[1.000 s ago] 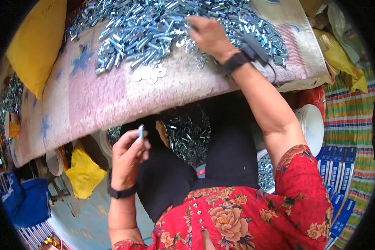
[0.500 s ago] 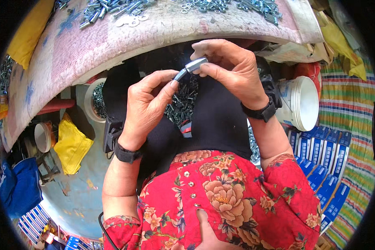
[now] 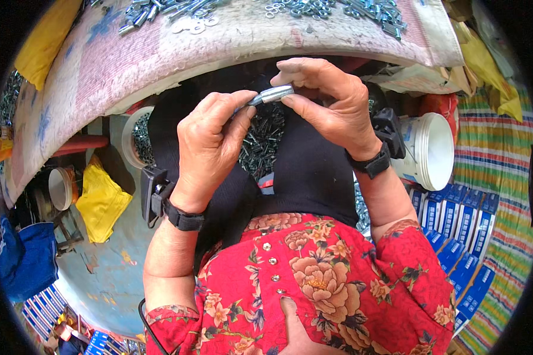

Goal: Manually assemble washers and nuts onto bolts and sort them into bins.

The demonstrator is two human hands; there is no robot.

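A small bright metal sleeve [image 3: 276,93] sits on the end of a threaded bolt [image 3: 256,100], like an expansion anchor, held above my lap. My left hand [image 3: 214,137] pinches the bolt between thumb and index finger, hiding its other end. At the sleeve's far end is my right hand [image 3: 331,106]. Its thumb tip touches the sleeve from below, and its curled fingers arch over and behind it. Between my legs, under both hands, lies a heap of dark bolts [image 3: 262,148].
On the cloth-covered table [image 3: 177,71] ahead lie loose metal sleeves [image 3: 385,18], flat washers [image 3: 196,25] and small rings [image 3: 299,8]. A white tub of metal parts [image 3: 137,139] stands left, a white bucket [image 3: 438,151] right. Blue-and-white boxes [image 3: 456,254] are stacked beyond my right arm.
The sleeve and bolt have tilted closer to level, and the sleeve shows a brighter face. My left hand has shifted slightly left; my right hand stays at the sleeve with its grip looser.
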